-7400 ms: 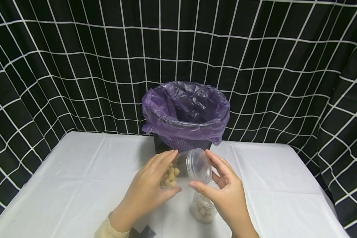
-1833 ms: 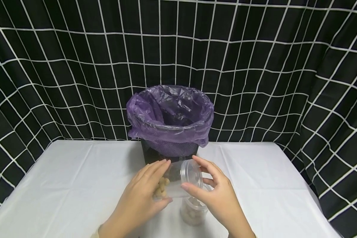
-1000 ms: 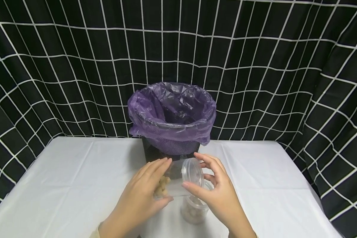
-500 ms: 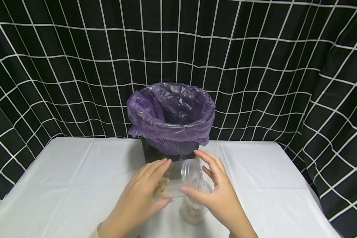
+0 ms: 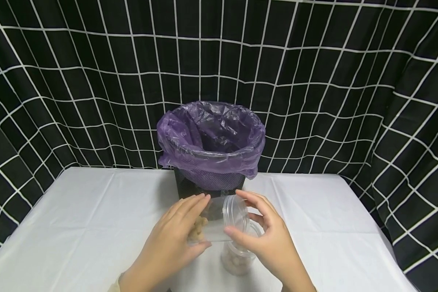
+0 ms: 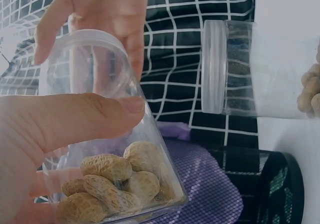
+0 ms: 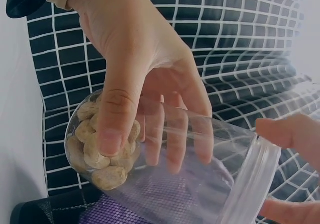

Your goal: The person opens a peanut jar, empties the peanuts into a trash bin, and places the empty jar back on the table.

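Observation:
My left hand (image 5: 203,221) grips a clear plastic jar (image 5: 215,222) held on its side above the table, thumb underneath and fingers over the top. Several peanuts (image 5: 198,228) lie at its closed end, plain in the left wrist view (image 6: 115,176) and the right wrist view (image 7: 95,154). The thumb and fingers of my right hand (image 5: 234,211) curl round the jar's rim (image 5: 235,214); whether a lid is on it I cannot tell. Just below stands a second clear jar (image 5: 237,259) holding peanuts, partly hidden by my right hand.
A black mesh bin (image 5: 209,184) with a purple liner (image 5: 190,142) stands right behind the jars. The table wears a white cloth (image 5: 95,215). A black curtain with a white grid (image 5: 314,81) hangs behind and at both sides.
My right hand's fingers, spread off the rim half a second ago, have closed back onto it. The left hand and the jar have hardly moved.

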Demonstrator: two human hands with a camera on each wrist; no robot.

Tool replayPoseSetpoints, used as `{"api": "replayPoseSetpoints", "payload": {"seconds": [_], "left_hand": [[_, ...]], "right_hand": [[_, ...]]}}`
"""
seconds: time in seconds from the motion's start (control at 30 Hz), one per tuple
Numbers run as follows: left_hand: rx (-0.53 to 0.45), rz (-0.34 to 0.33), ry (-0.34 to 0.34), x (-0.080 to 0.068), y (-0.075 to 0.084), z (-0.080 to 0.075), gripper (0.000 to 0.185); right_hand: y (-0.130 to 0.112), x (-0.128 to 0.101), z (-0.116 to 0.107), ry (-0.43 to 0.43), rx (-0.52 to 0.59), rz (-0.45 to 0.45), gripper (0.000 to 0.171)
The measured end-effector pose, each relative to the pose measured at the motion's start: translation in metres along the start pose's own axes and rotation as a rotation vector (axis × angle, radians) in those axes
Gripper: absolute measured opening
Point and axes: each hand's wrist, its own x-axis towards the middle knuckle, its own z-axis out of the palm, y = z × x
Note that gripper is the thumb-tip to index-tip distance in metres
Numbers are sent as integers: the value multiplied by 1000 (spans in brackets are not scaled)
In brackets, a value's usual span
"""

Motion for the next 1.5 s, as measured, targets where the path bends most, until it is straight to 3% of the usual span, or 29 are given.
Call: {"api": "replayPoseSetpoints", "payload": {"seconds": [0.3, 0.63, 0.83, 1.03, 1.3, 1.5], "left_hand": [[5, -4, -4, 0, 0, 0, 97], [-4, -8, -14, 0, -1, -1, 98], [-10, -10, -13, 0, -2, -1, 99], [-11, -15, -19, 0, -2, 0, 97], [10, -16, -38, 0, -1, 1, 97], [14, -13, -42, -1, -1, 1, 98]], "right_hand": [[2, 0, 1, -7, -27, -61, 71], [-2, 0, 0, -34, -28, 83, 68], [-1, 0, 1, -37, -18, 35, 72], [0, -1, 1, 18, -5, -31, 82], [-2, 0, -1, -30, -4, 109, 66], [0, 0, -2, -47, -23, 82, 65]]}}
